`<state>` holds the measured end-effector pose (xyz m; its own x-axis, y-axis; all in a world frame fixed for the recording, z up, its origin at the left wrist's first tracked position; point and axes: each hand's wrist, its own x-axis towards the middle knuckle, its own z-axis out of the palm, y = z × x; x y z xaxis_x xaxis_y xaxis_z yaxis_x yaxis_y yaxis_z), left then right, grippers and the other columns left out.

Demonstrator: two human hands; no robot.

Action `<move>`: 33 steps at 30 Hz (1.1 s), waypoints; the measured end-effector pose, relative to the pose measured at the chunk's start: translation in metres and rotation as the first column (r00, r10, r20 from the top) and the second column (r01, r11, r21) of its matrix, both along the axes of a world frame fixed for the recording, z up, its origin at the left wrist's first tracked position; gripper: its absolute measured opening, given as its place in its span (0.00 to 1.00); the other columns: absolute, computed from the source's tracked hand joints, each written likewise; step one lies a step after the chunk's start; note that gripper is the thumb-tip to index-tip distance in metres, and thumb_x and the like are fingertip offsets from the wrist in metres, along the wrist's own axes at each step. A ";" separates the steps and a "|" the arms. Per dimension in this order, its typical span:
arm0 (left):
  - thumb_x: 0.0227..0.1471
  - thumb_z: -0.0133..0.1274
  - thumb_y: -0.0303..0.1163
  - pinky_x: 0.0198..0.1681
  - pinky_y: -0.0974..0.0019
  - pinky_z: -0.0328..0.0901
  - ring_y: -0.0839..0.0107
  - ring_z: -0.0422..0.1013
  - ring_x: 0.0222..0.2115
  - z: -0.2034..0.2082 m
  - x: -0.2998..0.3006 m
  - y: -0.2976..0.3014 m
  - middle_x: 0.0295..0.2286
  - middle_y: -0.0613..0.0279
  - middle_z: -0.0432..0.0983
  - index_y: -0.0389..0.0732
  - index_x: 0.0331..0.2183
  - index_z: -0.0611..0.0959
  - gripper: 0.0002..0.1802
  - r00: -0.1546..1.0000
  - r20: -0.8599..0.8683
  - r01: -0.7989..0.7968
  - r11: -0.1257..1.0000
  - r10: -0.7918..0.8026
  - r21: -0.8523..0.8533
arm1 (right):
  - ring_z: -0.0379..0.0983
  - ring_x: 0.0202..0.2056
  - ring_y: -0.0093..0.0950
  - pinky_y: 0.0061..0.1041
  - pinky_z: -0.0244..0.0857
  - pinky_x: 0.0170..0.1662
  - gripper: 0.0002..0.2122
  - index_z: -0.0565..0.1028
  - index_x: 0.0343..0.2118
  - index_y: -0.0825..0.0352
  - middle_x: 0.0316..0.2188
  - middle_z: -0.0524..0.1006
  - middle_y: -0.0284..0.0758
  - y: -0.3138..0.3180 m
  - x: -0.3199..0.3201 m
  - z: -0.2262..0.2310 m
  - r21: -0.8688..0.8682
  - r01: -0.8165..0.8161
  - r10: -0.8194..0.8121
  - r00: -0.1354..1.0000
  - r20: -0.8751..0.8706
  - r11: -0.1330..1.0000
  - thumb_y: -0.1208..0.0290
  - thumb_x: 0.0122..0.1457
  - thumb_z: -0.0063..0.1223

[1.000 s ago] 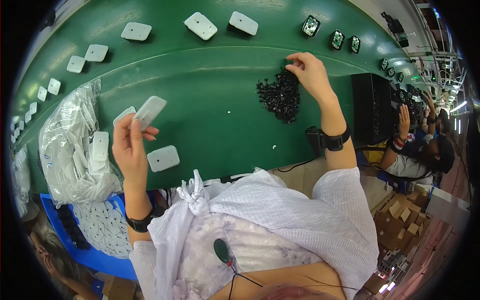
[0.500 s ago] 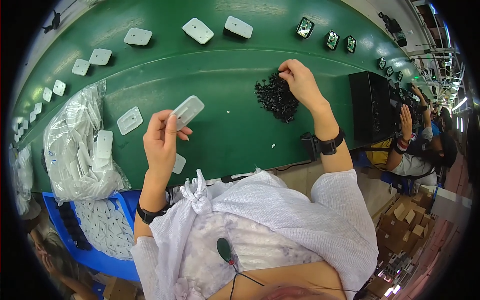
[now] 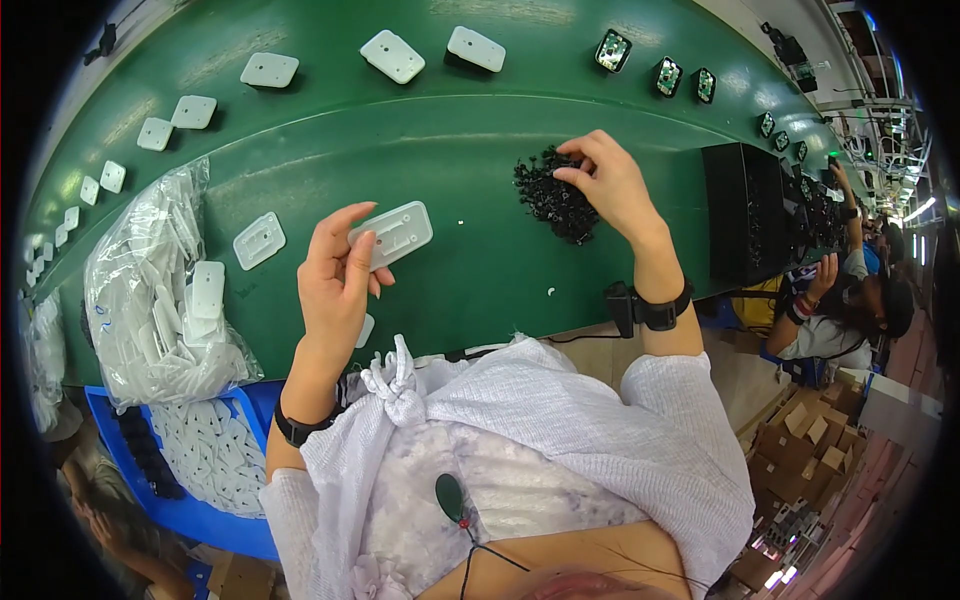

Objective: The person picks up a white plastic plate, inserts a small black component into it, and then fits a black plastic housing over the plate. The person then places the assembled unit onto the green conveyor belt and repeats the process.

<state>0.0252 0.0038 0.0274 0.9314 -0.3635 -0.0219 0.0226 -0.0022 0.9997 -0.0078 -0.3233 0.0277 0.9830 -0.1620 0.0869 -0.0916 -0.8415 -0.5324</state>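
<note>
My left hand (image 3: 338, 262) grips a white plastic cover (image 3: 400, 232) by its left end, thumb in front and fingers behind. The cover's recessed inner side, with a slot and small holes, faces up. Over the upper right of a pile of small black parts (image 3: 560, 205) is my right hand (image 3: 607, 178). Its thumb and forefinger are curled but apart, with black parts showing between them. Whether a tiny part sits against a fingertip is too small to tell. Another white cover (image 3: 259, 241) lies on the green table left of my left hand.
A clear bag of white covers (image 3: 150, 300) lies at the left, above a blue bin (image 3: 190, 510) of white parts. White housings (image 3: 392, 57) and black housings with circuit boards (image 3: 613, 50) line the far ledge. A black box (image 3: 742, 210) stands right; a co-worker (image 3: 840, 310) sits beyond.
My left hand has shifted slightly right and turned the cover flatter, its inner side now facing up. My right hand has come down a little toward me, its thumb and forefinger now farther apart.
</note>
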 end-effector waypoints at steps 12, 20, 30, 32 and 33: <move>0.58 0.46 0.24 0.17 0.79 0.59 0.80 0.69 0.17 -0.002 0.002 -0.002 0.25 0.61 0.74 0.37 0.45 0.75 0.13 0.999 -0.051 0.008 1.000 -0.008 0.001 | 0.66 0.23 0.24 0.21 0.60 0.28 0.04 0.74 0.27 0.67 0.24 0.70 0.31 0.016 -0.001 -0.001 -0.178 0.008 0.036 0.969 0.243 0.984 0.75 0.51 0.59; 0.53 0.50 0.19 0.17 0.78 0.61 0.80 0.70 0.17 0.001 0.003 -0.011 0.24 0.62 0.74 0.36 0.41 0.78 0.12 0.997 -0.059 0.055 0.998 -0.057 -0.040 | 0.64 0.24 0.12 0.10 0.56 0.27 0.04 0.74 0.34 0.66 0.23 0.73 0.25 0.082 0.006 0.021 0.834 0.050 -0.012 0.999 -0.052 0.549 0.72 0.59 0.53; 0.54 0.46 0.16 0.36 0.70 0.72 0.69 0.76 0.32 0.004 0.010 -0.009 0.38 0.50 0.74 0.29 0.50 0.66 0.20 0.991 -0.134 -0.041 0.980 0.016 -0.192 | 0.62 0.24 0.13 0.13 0.55 0.27 0.05 0.74 0.30 0.67 0.24 0.69 0.24 0.159 0.018 0.019 0.713 -0.151 0.096 0.989 0.117 0.685 0.73 0.57 0.56; 0.54 0.46 0.17 0.37 0.69 0.72 0.69 0.76 0.33 0.004 0.009 -0.007 0.37 0.51 0.75 0.28 0.46 0.68 0.16 0.960 -0.278 -0.122 0.952 0.041 -0.282 | 0.61 0.23 0.13 0.15 0.54 0.25 0.04 0.74 0.28 0.67 0.24 0.69 0.25 0.165 0.021 0.017 0.555 -0.189 0.111 0.979 0.171 0.810 0.75 0.55 0.57; 0.54 0.46 0.17 0.37 0.69 0.72 0.69 0.76 0.33 0.002 0.009 -0.005 0.37 0.51 0.75 0.28 0.46 0.68 0.16 0.960 -0.277 -0.125 0.952 0.045 -0.279 | 0.61 0.23 0.13 0.15 0.54 0.25 0.04 0.74 0.28 0.67 0.24 0.69 0.25 0.167 0.022 0.015 0.557 -0.191 0.113 0.979 0.172 0.808 0.75 0.55 0.57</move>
<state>0.0347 -0.0013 0.0291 0.9338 -0.3112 -0.1766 0.2731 0.3010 0.9137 0.0145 -0.1558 0.0424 0.9863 -0.0699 0.1494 0.1119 -0.3822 -0.9173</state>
